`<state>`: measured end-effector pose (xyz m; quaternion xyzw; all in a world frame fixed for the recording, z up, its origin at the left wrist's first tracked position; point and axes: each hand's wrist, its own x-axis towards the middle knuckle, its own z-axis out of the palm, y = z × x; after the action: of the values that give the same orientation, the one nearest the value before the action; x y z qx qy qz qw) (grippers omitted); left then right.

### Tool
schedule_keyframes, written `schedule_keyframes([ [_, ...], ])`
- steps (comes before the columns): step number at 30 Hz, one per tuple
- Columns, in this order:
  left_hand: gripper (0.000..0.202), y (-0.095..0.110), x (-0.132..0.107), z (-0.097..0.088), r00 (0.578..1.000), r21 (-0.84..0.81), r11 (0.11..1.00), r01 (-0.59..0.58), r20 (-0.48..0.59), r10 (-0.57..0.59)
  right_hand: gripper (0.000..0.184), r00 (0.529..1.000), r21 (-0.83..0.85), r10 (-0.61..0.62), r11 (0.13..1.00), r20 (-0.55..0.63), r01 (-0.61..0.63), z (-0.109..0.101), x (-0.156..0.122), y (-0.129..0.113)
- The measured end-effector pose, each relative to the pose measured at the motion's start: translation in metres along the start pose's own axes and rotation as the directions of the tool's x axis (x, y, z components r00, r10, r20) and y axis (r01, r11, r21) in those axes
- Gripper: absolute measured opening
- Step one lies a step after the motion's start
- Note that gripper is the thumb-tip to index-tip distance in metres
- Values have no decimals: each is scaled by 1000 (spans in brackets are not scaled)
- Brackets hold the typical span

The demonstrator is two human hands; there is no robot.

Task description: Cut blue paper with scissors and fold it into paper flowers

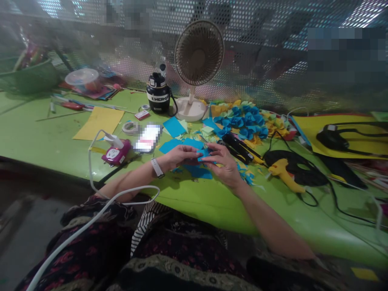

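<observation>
My left hand (182, 157), with a pale watch strap on its wrist, pinches one side of a small blue piece of paper (203, 154). On the other side my right hand (223, 163) has its fingers closed on the same piece. Something thin, perhaps a blade tip, shows near the right fingertips, too small to name. Blue paper sheets (198, 172) lie beneath and around both hands, among blue and yellow scraps (247, 176). Just right of my right hand lies a black stapler (238, 147). Behind it is a heap of blue paper flowers (242, 121).
A fan (198, 52) and a black bottle (158, 95) stand at the back. Left are a phone (148, 137), a tape roll (130, 127), a purple power socket (117, 153) and yellow paper (100, 123). A yellow glue gun (286, 176) lies right. A white cable (121, 192) crosses my left forearm.
</observation>
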<state>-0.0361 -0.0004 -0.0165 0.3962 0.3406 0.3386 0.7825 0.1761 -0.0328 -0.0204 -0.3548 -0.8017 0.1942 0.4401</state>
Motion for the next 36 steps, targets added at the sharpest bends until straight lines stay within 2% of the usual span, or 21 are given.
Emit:
schedule_keyframes([
  [5, 31, 0, -2, 1, 998, 12, 998, -59, -21, 59, 11, 1000, 10, 5, 1000, -31, -4, 2, -1, -3],
  [12, 30, -7, 0, 2, 976, 180, 960, -214, -1, 218, 13, 993, 14, 77, 997, -93, -76, 6, 1, -11],
  [18, 30, -6, -3, 6, 975, 195, 957, -216, 87, 203, 21, 970, 168, 219, 965, -103, -200, 8, 2, -13],
  [23, 30, -4, -7, 6, 979, 173, 965, -196, 95, 182, 33, 941, 248, 331, 920, -71, -304, 9, 4, -13],
  [29, 29, -5, -8, 8, 977, 199, 957, -209, 76, 197, 38, 923, 269, 381, 896, -58, -353, 11, 3, -12],
  [36, 19, -5, -9, 11, 980, 213, 957, -198, 54, 191, 31, 922, 252, 383, 899, -51, -359, 12, 0, -8],
])
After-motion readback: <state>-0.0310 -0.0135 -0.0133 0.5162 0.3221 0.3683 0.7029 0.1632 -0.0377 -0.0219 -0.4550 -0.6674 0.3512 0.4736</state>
